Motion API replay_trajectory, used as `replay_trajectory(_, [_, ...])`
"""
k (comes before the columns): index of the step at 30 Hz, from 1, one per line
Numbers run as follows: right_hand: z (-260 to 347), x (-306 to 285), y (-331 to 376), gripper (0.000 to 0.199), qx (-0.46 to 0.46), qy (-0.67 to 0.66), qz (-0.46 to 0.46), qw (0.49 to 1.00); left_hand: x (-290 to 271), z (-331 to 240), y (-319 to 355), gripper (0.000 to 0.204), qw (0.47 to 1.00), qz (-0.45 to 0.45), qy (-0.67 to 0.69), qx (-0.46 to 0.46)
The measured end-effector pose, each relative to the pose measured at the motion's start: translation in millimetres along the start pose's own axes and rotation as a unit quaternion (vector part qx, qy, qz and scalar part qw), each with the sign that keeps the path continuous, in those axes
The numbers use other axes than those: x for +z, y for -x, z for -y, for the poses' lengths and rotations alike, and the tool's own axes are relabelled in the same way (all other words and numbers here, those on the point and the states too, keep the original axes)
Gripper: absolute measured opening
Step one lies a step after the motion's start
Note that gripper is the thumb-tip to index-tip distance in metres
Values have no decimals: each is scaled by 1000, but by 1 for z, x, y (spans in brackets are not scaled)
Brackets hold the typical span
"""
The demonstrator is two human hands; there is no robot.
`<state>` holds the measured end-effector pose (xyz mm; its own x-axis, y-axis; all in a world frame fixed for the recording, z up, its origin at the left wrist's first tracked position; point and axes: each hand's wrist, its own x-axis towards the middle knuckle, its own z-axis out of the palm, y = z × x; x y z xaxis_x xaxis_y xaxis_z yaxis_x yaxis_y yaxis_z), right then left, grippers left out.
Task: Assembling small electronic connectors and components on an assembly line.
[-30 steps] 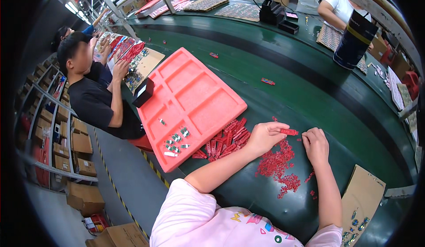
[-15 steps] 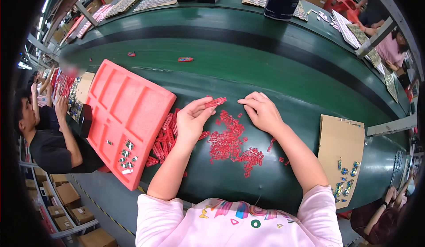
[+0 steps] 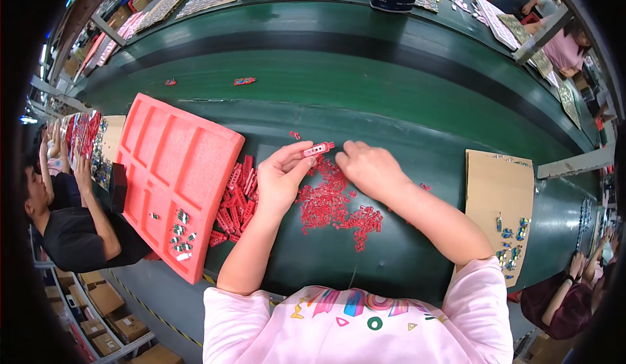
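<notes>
My left hand [image 3: 282,172] is closed, pinching a slim red plastic casing [image 3: 319,149] between thumb and fingers; a pale strip with dark spots shows along the casing's face. Just right of the casing, my right hand [image 3: 370,168] is bent with its fingers drawn together and pointing at it. What those fingertips hold, if anything, is hidden. Below both hands, a loose heap of tiny red parts [image 3: 319,207] is spread on the dark green worktop [image 3: 391,253]. More red casings [image 3: 236,204] lie piled beside my left forearm.
A pink foam tray [image 3: 179,145] on the left holds several small circuit boards [image 3: 182,217]. On the right, a cardboard sheet [image 3: 486,188] carries more small electronic parts [image 3: 521,227]. Beyond is a green conveyor [image 3: 313,84] with a red piece [image 3: 244,81]. Another person [image 3: 72,220] sits left.
My right hand has moved left, closer to the casing and over the heap's upper edge. My left hand still holds the casing, now showing a paler face. The whole view has shifted slightly.
</notes>
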<state>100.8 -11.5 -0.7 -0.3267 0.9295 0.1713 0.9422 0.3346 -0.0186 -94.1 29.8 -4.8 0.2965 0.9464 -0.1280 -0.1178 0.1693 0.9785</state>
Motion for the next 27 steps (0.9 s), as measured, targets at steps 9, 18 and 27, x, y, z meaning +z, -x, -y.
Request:
replay_trajectory(9, [-17, -50, 60, 11, 142, -446, -113, 876, 39, -7, 29, 32, 997, 69, -2, -29])
replay_trajectory(18, [-17, -45, 97, 12, 82, -349, -248, 900, 77, -6, 49, 30, 986, 142, -53, 63])
replay_trajectory(27, [-24, -35, 127, 13, 146, -465, -209, 848, 88, -1, 52, 30, 975, 180, -117, 61])
